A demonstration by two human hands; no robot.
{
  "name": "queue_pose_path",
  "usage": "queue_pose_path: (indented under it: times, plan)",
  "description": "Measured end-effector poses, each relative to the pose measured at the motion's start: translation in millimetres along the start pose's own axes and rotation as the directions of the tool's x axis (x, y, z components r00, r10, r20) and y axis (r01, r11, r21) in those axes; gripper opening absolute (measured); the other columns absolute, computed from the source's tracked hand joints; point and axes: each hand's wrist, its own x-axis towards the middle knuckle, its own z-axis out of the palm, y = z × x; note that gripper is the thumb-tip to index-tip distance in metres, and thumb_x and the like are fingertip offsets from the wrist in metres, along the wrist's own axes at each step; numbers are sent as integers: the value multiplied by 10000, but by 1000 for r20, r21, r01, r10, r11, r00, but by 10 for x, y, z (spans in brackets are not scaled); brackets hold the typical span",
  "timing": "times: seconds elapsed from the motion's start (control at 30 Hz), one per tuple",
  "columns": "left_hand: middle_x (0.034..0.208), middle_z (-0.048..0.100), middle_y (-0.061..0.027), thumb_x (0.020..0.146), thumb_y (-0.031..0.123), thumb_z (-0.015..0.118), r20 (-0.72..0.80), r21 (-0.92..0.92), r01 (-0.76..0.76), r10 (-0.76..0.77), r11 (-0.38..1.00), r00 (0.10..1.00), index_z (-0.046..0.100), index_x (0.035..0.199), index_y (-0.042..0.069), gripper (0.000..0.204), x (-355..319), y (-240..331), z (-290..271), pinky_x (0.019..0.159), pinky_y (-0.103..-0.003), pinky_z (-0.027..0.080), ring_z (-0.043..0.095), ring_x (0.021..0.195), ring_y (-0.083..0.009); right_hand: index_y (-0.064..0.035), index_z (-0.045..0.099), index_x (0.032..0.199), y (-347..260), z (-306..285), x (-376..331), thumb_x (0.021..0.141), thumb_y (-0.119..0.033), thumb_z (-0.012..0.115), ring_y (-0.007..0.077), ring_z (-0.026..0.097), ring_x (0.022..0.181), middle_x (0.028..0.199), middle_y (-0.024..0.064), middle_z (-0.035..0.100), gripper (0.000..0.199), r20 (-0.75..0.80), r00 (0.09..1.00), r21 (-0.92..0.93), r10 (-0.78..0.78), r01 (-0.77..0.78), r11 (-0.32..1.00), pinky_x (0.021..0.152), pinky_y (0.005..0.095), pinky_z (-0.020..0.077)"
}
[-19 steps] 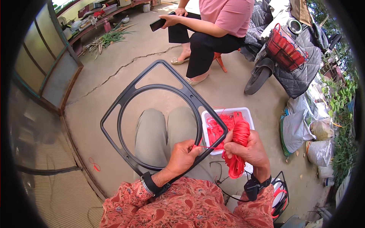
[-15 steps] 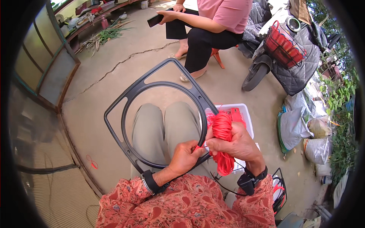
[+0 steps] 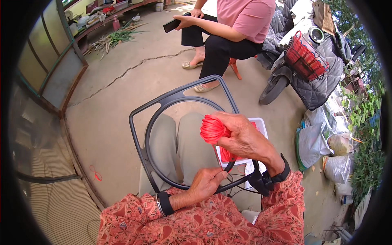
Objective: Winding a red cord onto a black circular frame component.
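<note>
A dark grey frame with a round ring inside angular corners rests over my lap. My left hand is closed around the ring's lower right part, thumb pressed where red cord meets it. Above the ring's right side, my right hand grips a thick bundle of red cord. A taut strand runs from the bundle down to the ring beside my left thumb. Beyond my right hand stands a white plastic tub, partly hidden, with more red cord in it.
Ahead sits a person in a pink top, holding a dark phone. A covered two-wheeler with a red basket stands at right, near several white sacks. At left are a glazed door and a loose red loop.
My right hand has lifted the cord bundle up and left, across the ring, drawing out a strand. The frame has shifted slightly right and lower; my left hand has moved right along with it.
</note>
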Motion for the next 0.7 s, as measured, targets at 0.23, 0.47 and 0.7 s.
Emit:
queue_pose_path:
  times: [0.23, 0.47, 0.7]
  plan:
    - [610, 591, -153, 929, 242, 537, 174, 112, 114, -133, 987, 976, 641, 789, -12, 308, -24, -150, -28, 594, -392, 460, 589, 565, -273, -61, 571, 1039, 38, 73, 209, 721, -67, 678, 302, 579, 855, 878, 114, 583, 336, 133, 971, -278, -197, 227, 933, 745, 409, 446]
    - [622, 593, -48, 951, 231, 527, 216, 82, 224, -237, 971, 947, 648, 788, 4, 305, -46, -197, -87, 610, -325, 446, 550, 606, -150, -88, 533, 974, 508, 496, -38, 726, -114, 657, 277, 520, 868, 841, 94, 533, 279, 438, 899, -337, 4, 160, 928, 777, 422, 361]
    - [636, 593, -104, 929, 234, 544, 180, 119, 189, -208, 975, 961, 645, 784, 7, 287, -38, -123, -197, 630, -372, 451, 579, 634, -229, -131, 656, 790, 480, 564, 22, 716, -161, 645, 211, 505, 961, 895, 17, 544, 80, 636, 769, -444, -67, 435, 783, 871, 407, 371]
